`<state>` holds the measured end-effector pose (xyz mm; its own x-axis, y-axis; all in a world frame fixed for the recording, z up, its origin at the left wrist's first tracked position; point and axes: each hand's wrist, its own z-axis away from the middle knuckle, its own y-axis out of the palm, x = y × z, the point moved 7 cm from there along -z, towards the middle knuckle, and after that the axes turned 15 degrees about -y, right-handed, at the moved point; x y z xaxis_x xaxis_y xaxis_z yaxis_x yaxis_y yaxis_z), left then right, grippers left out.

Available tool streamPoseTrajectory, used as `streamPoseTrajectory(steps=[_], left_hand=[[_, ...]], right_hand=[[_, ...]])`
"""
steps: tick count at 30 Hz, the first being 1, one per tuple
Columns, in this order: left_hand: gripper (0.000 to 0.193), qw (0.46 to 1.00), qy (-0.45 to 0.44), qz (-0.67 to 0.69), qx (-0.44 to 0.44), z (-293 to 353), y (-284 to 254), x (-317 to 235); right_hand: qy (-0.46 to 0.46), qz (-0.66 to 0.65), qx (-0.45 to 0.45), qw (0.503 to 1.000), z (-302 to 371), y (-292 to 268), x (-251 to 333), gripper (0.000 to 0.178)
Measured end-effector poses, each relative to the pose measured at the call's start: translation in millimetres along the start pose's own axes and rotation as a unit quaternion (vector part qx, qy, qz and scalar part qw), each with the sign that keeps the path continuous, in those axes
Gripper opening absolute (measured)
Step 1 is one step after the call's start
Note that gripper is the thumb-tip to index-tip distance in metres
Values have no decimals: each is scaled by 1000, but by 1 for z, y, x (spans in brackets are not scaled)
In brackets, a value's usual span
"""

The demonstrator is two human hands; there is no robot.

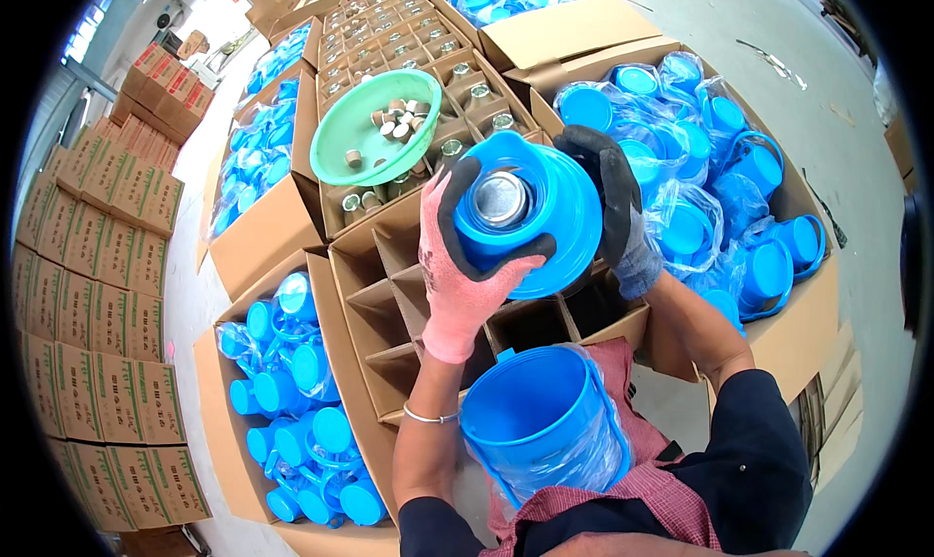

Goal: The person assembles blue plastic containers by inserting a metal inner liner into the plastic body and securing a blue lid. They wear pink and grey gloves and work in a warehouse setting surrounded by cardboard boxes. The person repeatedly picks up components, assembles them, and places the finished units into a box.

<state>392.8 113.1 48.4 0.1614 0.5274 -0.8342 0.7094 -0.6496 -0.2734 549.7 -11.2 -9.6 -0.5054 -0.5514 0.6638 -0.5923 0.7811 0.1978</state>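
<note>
In front of me I hold a blue plastic flask top (561, 189) with a pouring lip and a wide flange. A round silvery piece (501, 199) shows in its opening. My left hand (465, 255), in a pink and black glove, curves around its left and near side, closed on it. At the far right of the flange my right hand (613, 192), in a black and grey glove, grips it; some fingertips are hidden. Below both hands, by my lap, stands an open blue flask body (540, 401) with a handle and clear film around it.
A green basin (326, 143) with several small round plugs rests on a divided carton (365, 299) holding silvery-topped flasks. Cartons of blue flask parts flank it at left (365, 401) and right (808, 304). Stacked brown boxes (88, 309) line the far left.
</note>
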Motion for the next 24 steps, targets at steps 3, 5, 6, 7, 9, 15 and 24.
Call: streamPoseTrajectory(steps=[3,5,6,7,9,15,24], left_hand=[[104,999,-42,-15,-8,10,6,7],[117,999,-46,-17,-19,12,6,12],[117,998,-49,-18,-18,11,5,12],[118,999,-49,-16,5,9,5,9],[119,998,-47,-14,26,8,9,4],[114,990,-121,56,55,6,16,20],[115,976,-112,106,152,-5,10,46]], right_hand=[[31,-34,-19,999,5,-1,-10,44],[45,-39,-17,998,8,-5,-15,45],[40,-5,31,999,8,-3,-15,48],[34,28,79,996,8,0,-16,50],[47,-8,96,994,9,3,-20,54],[192,-270,58,942,16,16,-47,69],[71,-173,153,970,5,23,-47,62]])
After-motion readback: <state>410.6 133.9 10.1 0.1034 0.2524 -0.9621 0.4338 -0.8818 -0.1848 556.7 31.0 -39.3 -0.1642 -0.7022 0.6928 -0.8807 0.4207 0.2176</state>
